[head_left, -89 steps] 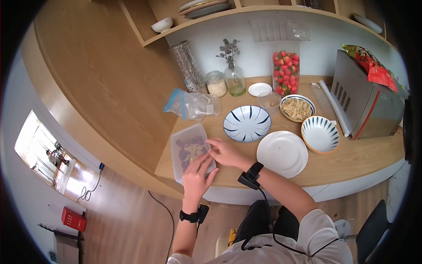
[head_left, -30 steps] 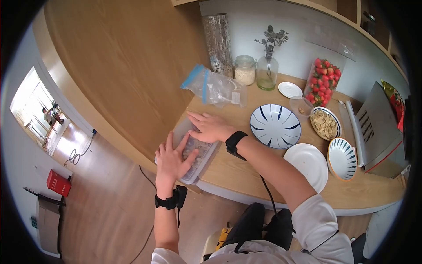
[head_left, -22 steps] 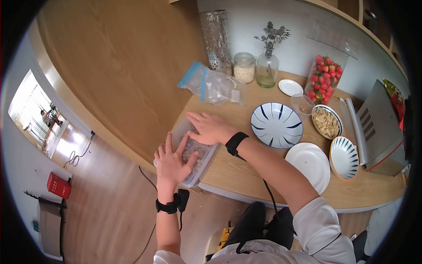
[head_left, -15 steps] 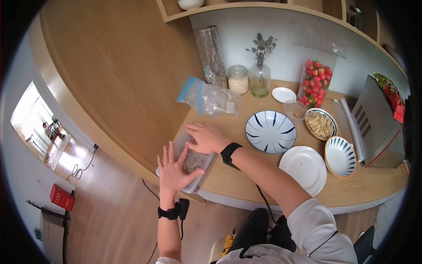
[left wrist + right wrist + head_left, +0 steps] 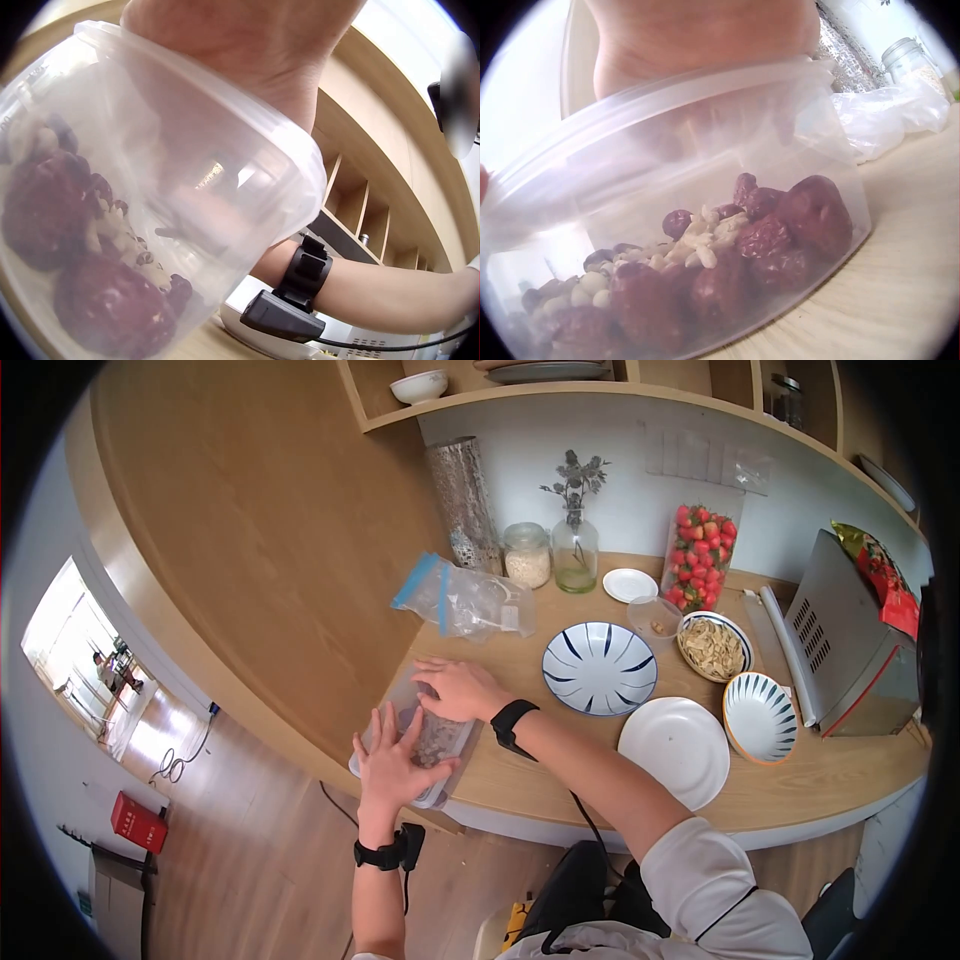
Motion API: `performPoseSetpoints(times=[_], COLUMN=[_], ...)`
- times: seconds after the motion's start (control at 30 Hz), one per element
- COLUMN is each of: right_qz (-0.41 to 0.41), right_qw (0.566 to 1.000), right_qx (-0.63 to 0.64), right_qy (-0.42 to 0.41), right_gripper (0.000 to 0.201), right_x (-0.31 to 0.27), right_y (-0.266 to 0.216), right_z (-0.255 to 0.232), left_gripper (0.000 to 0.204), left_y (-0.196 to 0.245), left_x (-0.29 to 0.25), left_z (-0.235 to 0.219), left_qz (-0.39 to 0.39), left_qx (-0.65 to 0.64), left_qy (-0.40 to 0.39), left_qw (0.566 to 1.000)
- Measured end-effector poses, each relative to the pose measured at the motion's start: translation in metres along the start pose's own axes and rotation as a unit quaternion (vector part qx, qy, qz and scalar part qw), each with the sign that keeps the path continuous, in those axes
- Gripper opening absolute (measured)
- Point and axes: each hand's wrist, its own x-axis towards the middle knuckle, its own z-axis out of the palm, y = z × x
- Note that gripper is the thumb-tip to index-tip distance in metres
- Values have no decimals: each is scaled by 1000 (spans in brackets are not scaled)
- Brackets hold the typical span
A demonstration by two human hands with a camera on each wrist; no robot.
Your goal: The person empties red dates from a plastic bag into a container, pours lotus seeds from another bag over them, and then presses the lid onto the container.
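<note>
A clear plastic food box (image 5: 438, 740) with a translucent lid (image 5: 697, 94) stands at the counter's left end. Through its wall show wrinkled red dates (image 5: 724, 289), pale nut pieces (image 5: 705, 240) and some round cream-coloured beans (image 5: 592, 285). My left hand (image 5: 390, 765) lies over the near part of the lid, fingers spread and thumb stretched out to the right. Farther back, the right hand (image 5: 460, 690) rests across the lid with its fingers reaching left. Seen from the left wrist, a palm (image 5: 240, 45) bears on the lid's edge.
Behind the box lies a zip bag (image 5: 470, 600). To the right are a blue-striped plate (image 5: 600, 670), a white plate (image 5: 675, 755), a striped bowl (image 5: 760, 720) and a bowl of dried slices (image 5: 713, 647). Strawberries (image 5: 700, 555) stand at the back, a wooden panel (image 5: 250, 560) at left.
Three seconds ago both hands were together at the box's right edge; now they lie spread over the lid. In the last half second they stay there while the head view shifts.
</note>
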Motion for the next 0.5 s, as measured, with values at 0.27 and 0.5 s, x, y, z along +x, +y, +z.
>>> performPoseSetpoints(times=[0.27,0.5], right_qz=[43,-5], right_qw=[997,998], right_qx=[28,4], right_qy=[-57,-54], right_gripper=[43,44], right_x=[0,15], right_y=[-1,7], right_z=[-10,-6], left_gripper=[98,97], left_y=[4,3], left_x=[1,10], left_z=[3,8], left_qz=[-19,-22], left_qx=[-4,-17], left_qy=[-3,45], left_qw=[1000,999])
